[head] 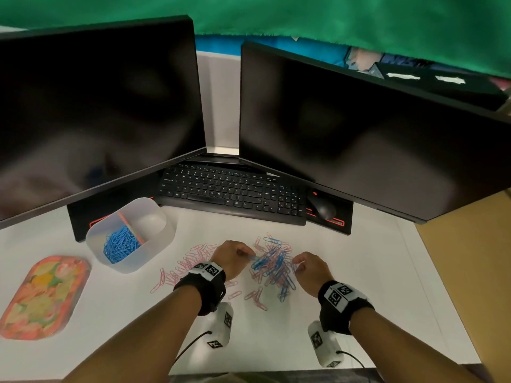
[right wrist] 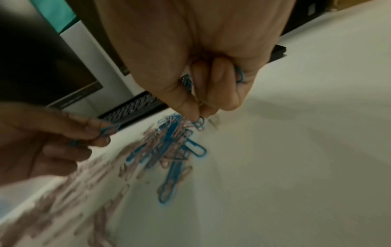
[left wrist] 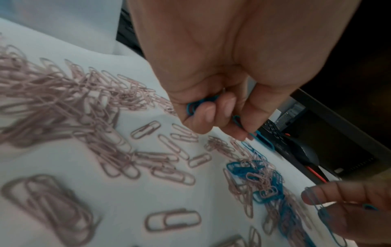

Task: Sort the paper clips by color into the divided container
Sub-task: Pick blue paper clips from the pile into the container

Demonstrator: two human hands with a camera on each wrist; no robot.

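Observation:
A mixed heap of blue and pink paper clips [head: 273,265] lies on the white desk between my hands. A spread of pink clips [head: 190,261] lies to its left. My left hand [head: 235,255] [left wrist: 222,115] is curled around several blue clips [left wrist: 193,107] and pinches one at the fingertips. My right hand [head: 305,265] [right wrist: 203,103] also holds blue clips [right wrist: 240,76] in its curled fingers and pinches one [right wrist: 198,122] at the heap's edge. The translucent divided container [head: 154,246] stands at the left, with blue clips [head: 121,243] in its near compartment and nothing seen in the far one.
A black keyboard [head: 229,192] and mouse [head: 322,207] lie behind the heap, under two dark monitors [head: 345,128]. A pink floral tray [head: 41,297] lies at the front left. Bare white desk [head: 373,272] stretches to the right of the heap.

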